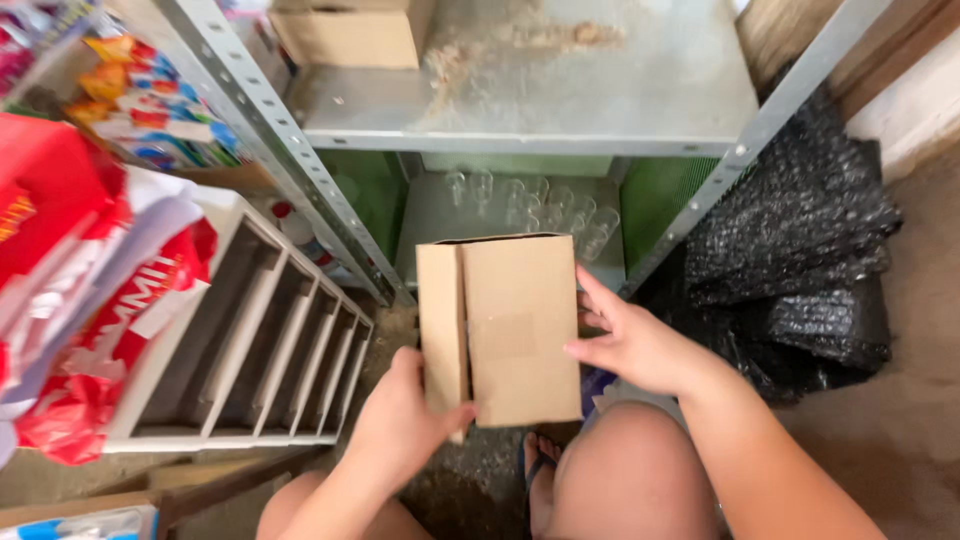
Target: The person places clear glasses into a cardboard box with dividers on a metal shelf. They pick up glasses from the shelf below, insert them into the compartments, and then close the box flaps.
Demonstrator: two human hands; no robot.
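Head view: both hands, left hand (400, 425) and right hand (635, 345), clasp a plain brown cardboard box (500, 330) upright before the grey metal shelf (530, 110); clear drinking glasses (530, 205) stand behind. Handling under way.

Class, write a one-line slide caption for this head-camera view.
Both hands, left hand and right hand, hold a cardboard box before a metal shelf of glasses.

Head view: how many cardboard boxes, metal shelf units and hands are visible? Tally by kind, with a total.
Cardboard boxes: 2, one held in front of the person, one on the upper shelf
Metal shelf units: 1
Hands: 2, left hand and right hand, both on the held box
Total: 5
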